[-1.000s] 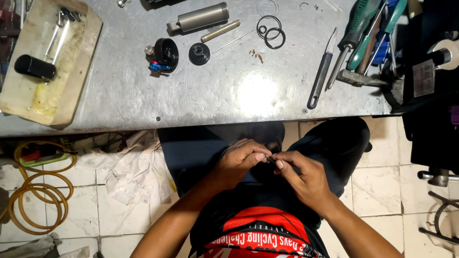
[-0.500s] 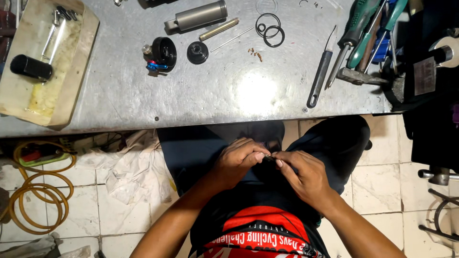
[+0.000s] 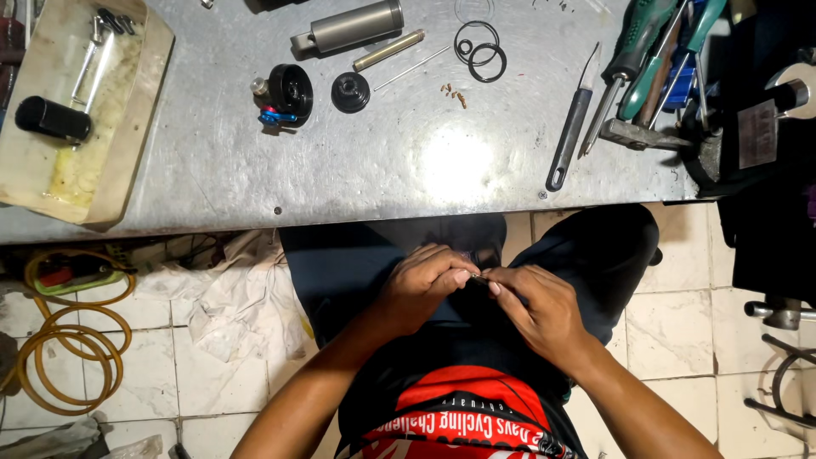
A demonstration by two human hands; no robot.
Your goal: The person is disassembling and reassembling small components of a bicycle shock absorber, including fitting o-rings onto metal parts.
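Both hands have drifted slightly right over the lap below the bench; left hand and right hand stay pinched together on one small part (too tiny to identify). Work on it is probably ongoing. Bench parts haven't moved.

Single head-worn view, looking straight down from close above; both hands' grip sits low-centre, the counter beyond it across the top.
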